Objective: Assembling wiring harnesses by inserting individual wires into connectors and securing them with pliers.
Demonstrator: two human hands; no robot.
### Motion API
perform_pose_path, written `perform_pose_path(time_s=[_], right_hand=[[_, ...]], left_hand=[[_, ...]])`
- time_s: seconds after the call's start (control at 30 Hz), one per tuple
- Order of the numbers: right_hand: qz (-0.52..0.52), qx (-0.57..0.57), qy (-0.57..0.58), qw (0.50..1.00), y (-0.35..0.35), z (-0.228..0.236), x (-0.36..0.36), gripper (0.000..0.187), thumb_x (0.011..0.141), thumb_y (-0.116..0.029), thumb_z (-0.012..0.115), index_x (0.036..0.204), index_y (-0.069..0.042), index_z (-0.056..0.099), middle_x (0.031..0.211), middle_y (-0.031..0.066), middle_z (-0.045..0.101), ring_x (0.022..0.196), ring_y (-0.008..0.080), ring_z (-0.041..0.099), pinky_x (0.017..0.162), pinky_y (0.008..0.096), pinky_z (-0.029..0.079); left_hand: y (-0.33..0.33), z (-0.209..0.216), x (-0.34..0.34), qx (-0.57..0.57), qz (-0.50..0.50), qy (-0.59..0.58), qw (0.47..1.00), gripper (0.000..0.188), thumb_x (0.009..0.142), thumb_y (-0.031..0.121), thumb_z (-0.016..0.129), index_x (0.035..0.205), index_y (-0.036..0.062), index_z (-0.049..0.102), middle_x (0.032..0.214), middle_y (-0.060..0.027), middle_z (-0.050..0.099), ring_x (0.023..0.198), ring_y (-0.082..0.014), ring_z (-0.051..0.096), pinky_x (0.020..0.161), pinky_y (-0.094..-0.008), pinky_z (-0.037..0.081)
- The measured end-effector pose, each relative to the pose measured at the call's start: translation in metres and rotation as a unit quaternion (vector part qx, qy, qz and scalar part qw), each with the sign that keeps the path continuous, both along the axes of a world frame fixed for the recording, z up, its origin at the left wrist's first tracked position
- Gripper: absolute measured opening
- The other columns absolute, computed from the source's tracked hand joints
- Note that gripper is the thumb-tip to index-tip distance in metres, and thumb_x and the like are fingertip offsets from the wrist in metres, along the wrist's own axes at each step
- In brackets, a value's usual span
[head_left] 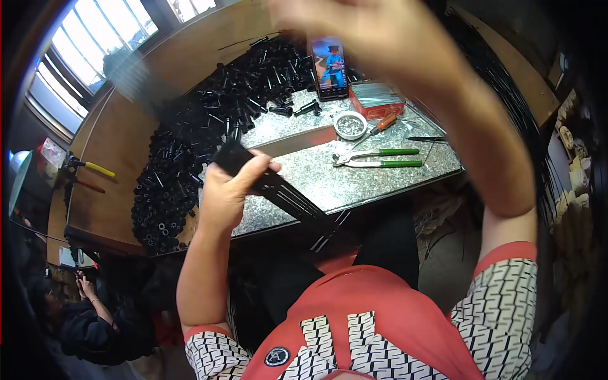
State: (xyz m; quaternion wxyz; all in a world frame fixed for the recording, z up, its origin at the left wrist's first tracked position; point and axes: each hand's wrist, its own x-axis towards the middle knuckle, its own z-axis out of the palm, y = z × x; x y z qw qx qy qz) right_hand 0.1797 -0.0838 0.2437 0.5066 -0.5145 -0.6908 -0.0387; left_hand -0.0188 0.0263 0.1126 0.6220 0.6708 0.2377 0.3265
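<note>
My left hand [231,183] is closed round a long, dark, slotted bar or bundle of strips [285,197], the thumb lying across its top. The piece slants from above the worktop down over its front edge toward my lap. Raised high at the top of the picture, my right hand [342,19] is smeared by motion and partly cut off; its fingers cannot be made out. Beyond my left hand spreads a heap of small black tubular parts [266,76]. A blurred dark patch [183,117] hides some of that heap.
On the speckled worktop [304,180] lie green-handled pincers [380,158], a screwdriver [384,122], a white bowl of small metal bits [349,125] and a red box of thin rods [377,101]. A phone [330,69] stands behind. Yellow-handled pliers [95,168] hang left; another person [95,323] sits lower left.
</note>
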Motion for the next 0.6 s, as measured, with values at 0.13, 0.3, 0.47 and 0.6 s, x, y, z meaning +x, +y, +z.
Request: perform_pose_path(time_s=[0.13, 0.3, 0.47, 0.6], right_hand=[[0.243, -0.397, 0.337, 0.818, -0.054, -0.131, -0.043, 0.022, 0.095, -0.02, 0.058, 0.109, -0.004, 0.055, 0.079, 0.0009, 0.058, 0.066, 0.0075, 0.057, 0.058, 0.0238, 0.047], [0.234, -0.31, 0.649, 0.654, -0.051, -0.227, -0.086, 0.042, 0.098, -0.03, 0.052, 0.123, 0.001, 0.039, 0.094, 0.0069, 0.052, 0.066, 0.0119, 0.055, 0.054, 0.0262, 0.05], [0.167, -0.15, 0.739, 0.635, -0.026, -0.237, -0.075, 0.049, 0.101, -0.038, 0.039, 0.129, 0.002, 0.044, 0.089, 0.0095, 0.057, 0.068, 0.0133, 0.055, 0.057, 0.027, 0.05], [0.105, -0.173, 0.671, 0.713, -0.019, -0.222, -0.047, 0.041, 0.1, -0.033, 0.046, 0.108, 0.006, 0.057, 0.079, 0.0085, 0.059, 0.062, 0.0123, 0.055, 0.049, 0.0274, 0.051]], left_hand=[[0.003, -0.058, -0.006, -0.149, 0.109, -0.144, 0.972, 0.022, 0.091, 0.019, 0.062, 0.101, -0.0005, 0.059, 0.089, -0.014, 0.068, 0.069, -0.0169, 0.066, 0.053, -0.0282, 0.057], [-0.023, -0.097, -0.003, -0.274, 0.212, -0.218, 0.912, 0.023, 0.095, 0.023, 0.058, 0.104, 0.0026, 0.059, 0.098, -0.0119, 0.066, 0.079, -0.0177, 0.065, 0.058, -0.0309, 0.056], [-0.051, -0.099, 0.01, -0.28, 0.236, -0.226, 0.903, 0.027, 0.096, 0.027, 0.055, 0.105, 0.0015, 0.058, 0.105, -0.013, 0.063, 0.083, -0.0163, 0.063, 0.061, -0.0313, 0.057], [-0.068, -0.091, 0.015, -0.297, 0.181, -0.286, 0.893, 0.03, 0.099, 0.028, 0.049, 0.109, -0.0004, 0.055, 0.106, -0.0148, 0.063, 0.094, -0.0203, 0.064, 0.07, -0.0332, 0.059]])
